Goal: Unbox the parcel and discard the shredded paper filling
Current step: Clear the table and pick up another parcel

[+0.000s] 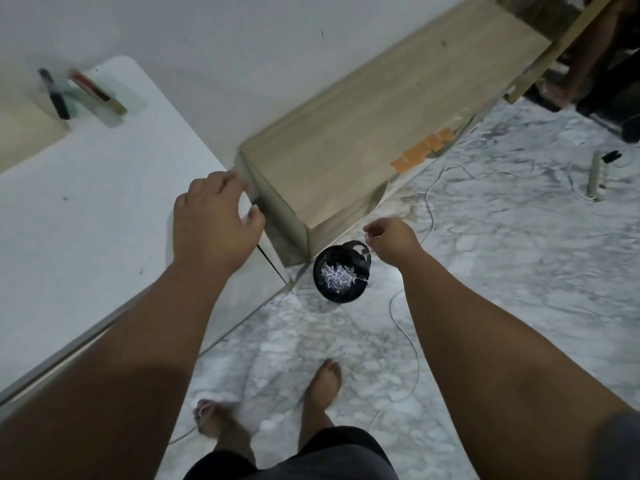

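Note:
A small black bin (322,289) stands on the marble floor below me, with white shredded paper (337,274) lying inside it. My right hand (393,239) hovers just above the bin's right rim, fingers pinched together on a few thin paper strands. My left hand (213,216) rests on the corner of the white table (86,202), fingers spread and curled over its edge, holding nothing. The parcel itself is mostly out of view; only a beige corner (24,129) shows at the far left of the table.
A low wooden cabinet (363,133) runs along the wall behind the bin. A clear tray (100,95) with a marker and tools sits on the table's far end. Cables (408,327) snake across the floor. My bare feet (322,386) stand near the bin.

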